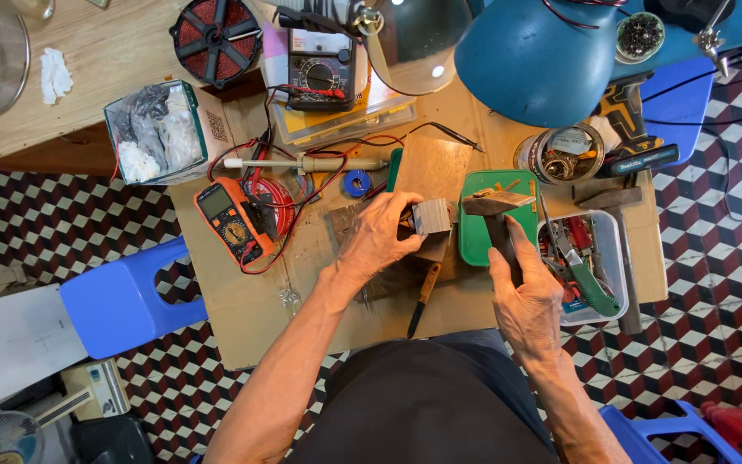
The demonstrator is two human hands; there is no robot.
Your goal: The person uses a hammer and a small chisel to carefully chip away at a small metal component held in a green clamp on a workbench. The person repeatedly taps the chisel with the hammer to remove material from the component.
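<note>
Here, seen from above, a small grey metal block [430, 216], apparently a stack of laminated plates, is held steady on a wooden board [427, 172] near the middle of a low cardboard-covered table [242, 309]; the left hand [380, 241] is wrapped around it, fingers curled tight against its side. The right hand [526, 301] is closed around the dark handle of a hammer [495, 204], whose head is poised just to the right of the block, above a green tray [474, 249]. The step in hand is judged to be tapping the block while it is braced; a short, well-aimed blow would be called for next, with the left fingers kept out of the way. 2 multimeters are in view: an orange one [232, 221] with tangled red leads at the left, and a grey one [321, 70] further back. A soldering iron [302, 162], a clear tub of hand tools [586, 266], a round tin of parts [562, 153] and a blue lamp shade [534, 56] are spread around. A blue plastic stool [122, 301] is placed beside the table on a floor of red, black and white cube-pattern tiles [706, 283].
</note>
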